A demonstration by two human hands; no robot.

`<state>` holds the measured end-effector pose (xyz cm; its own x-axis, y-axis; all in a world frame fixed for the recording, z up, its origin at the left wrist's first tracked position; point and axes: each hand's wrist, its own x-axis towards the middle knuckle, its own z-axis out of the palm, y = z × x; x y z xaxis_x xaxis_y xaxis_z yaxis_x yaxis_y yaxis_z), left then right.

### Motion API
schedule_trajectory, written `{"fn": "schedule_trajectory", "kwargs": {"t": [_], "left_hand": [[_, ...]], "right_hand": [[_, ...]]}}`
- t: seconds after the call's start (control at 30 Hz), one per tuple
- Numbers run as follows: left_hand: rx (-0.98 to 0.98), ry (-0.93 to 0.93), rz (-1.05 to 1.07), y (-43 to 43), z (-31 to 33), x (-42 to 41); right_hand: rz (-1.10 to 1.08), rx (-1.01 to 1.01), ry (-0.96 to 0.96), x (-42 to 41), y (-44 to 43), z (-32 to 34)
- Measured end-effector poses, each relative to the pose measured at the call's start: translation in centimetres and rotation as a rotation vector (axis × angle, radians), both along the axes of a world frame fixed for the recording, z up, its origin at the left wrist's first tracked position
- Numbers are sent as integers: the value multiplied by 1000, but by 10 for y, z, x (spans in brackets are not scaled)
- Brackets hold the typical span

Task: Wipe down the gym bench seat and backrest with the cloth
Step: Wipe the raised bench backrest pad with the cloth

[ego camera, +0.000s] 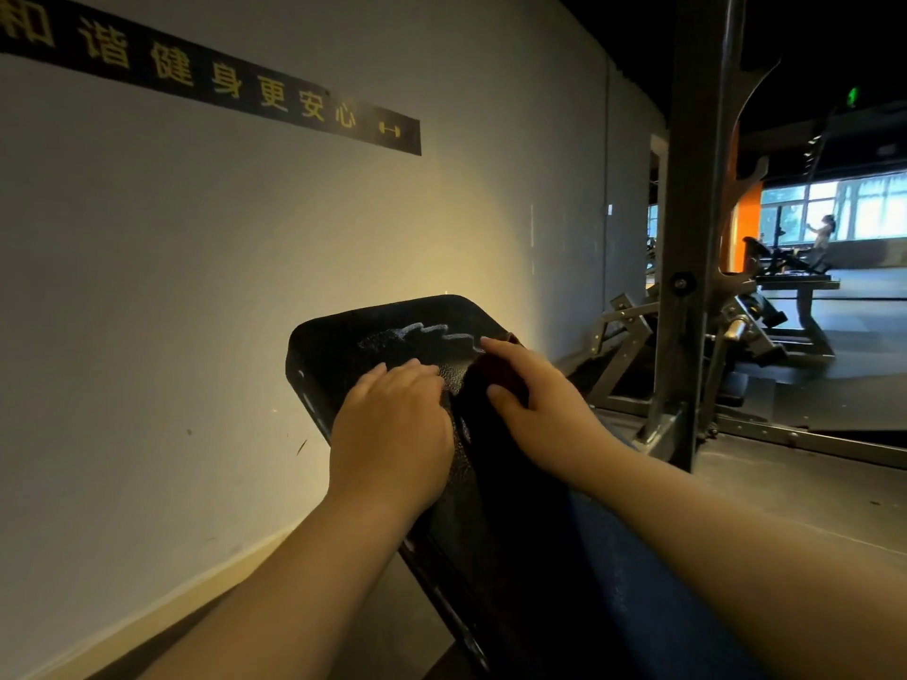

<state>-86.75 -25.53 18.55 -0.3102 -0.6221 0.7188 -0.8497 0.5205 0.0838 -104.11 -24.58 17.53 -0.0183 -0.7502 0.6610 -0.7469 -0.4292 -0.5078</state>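
Observation:
The black padded backrest (pixel 338 346) of the gym bench slopes up and away from me in the middle of the head view, with a wet streak near its top. A dark reddish cloth (pixel 495 373) lies on the pad's upper right part. My right hand (pixel 540 409) holds the cloth, thumb and fingers curled round its fold. My left hand (pixel 392 434) lies flat on the pad just left of the cloth, fingers fairly straight and pressing down. The seat is out of sight below.
A pale wall (pixel 196 287) with a black banner (pixel 221 85) runs close along the left. A steel rack upright (pixel 692 238) stands right of the bench, with other gym machines (pixel 765 326) behind it. A person (pixel 824 230) stands far off by the windows.

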Motion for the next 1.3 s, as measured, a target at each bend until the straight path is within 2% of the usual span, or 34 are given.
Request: {"fn": "schedule_trajectory", "kwargs": {"t": [0.1,0.27,0.33,0.43,0.5,0.63,0.73,0.8,0.87,0.93,1.03,1.1,1.23,1.3], "left_hand": [[-8,-21,-10,-1,0,0],[-15,-19,0,-6,-1,1],[-21,-11,3,-4,-2,1],[-27,3,-14,2,-1,1],[-28,-15,-12,2,0,1],[6,-124,6,-3,4,1],[37,-211,29,-2,14,0],[68,-156,44,-6,27,2],[111,-66,33,-15,35,3],[104,8,-13,-24,31,3],[10,65,-46,-27,19,2],[-24,48,-23,-28,16,1],[-15,65,-18,-30,13,2],[-11,73,-22,-29,11,2]], "right_hand": [[-23,65,208,-14,-7,-3],[-151,104,-50,-15,-27,2],[-97,59,-21,8,-21,0],[81,-36,120,28,-2,-13],[60,-8,174,12,-9,-8],[-141,110,-45,-16,-34,11],[-36,52,-18,12,-26,7],[93,-16,45,30,-11,-3],[133,-30,120,25,-6,-5],[61,-7,158,6,-18,-1],[-113,49,12,-14,-41,9],[-138,63,-19,-5,-46,14],[61,-17,92,28,-20,3],[114,-16,173,19,-14,3]]}}
